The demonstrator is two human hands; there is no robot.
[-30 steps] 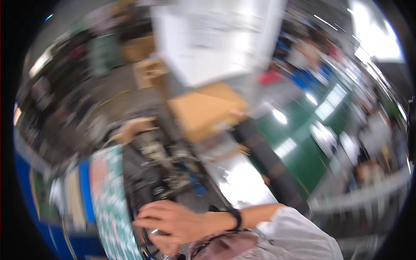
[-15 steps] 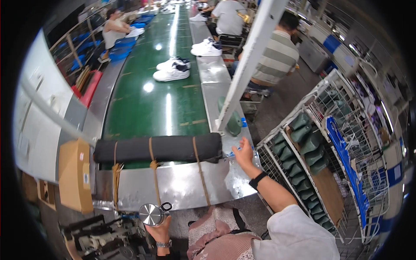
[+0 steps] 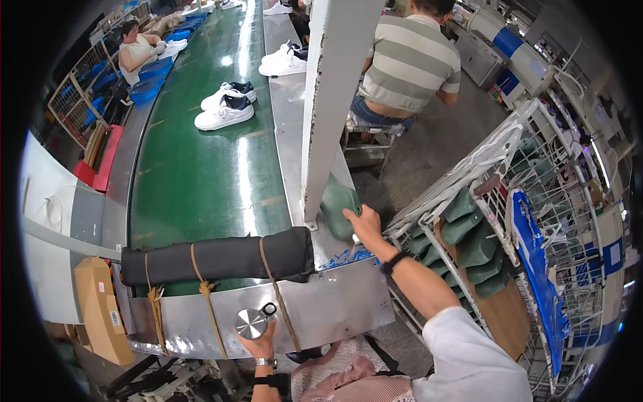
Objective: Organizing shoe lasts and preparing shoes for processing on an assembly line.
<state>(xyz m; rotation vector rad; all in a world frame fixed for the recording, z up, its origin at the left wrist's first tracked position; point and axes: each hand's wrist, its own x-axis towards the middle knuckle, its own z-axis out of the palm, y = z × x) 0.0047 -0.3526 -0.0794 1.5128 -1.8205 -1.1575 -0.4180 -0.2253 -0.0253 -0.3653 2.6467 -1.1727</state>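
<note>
My left hand (image 3: 261, 343) is wrapped round a bottle whose round metal lid (image 3: 251, 324) with a dark carrying loop faces up. It is held over the near metal edge of the conveyor, and the body below the lid is mostly hidden. At the right, my right hand (image 3: 366, 226) has its fingers closed on the near end of a green shoe last (image 3: 339, 204). That last lies on the metal side ledge of the belt, just right of a white post (image 3: 328, 114).
A black padded roll (image 3: 221, 260) tied with cords spans the near end of the green belt (image 3: 194, 181). White sneakers (image 3: 226, 110) sit farther up. To the right, a wire rack (image 3: 429, 231) holds several green lasts (image 3: 479, 258). A person in a striped shirt (image 3: 412, 63) sits beyond the post.
My right hand has gone from hovering open near the ledge to gripping the shoe last. The view has shifted, and my left hand with the bottle is now over the metal edge.
</note>
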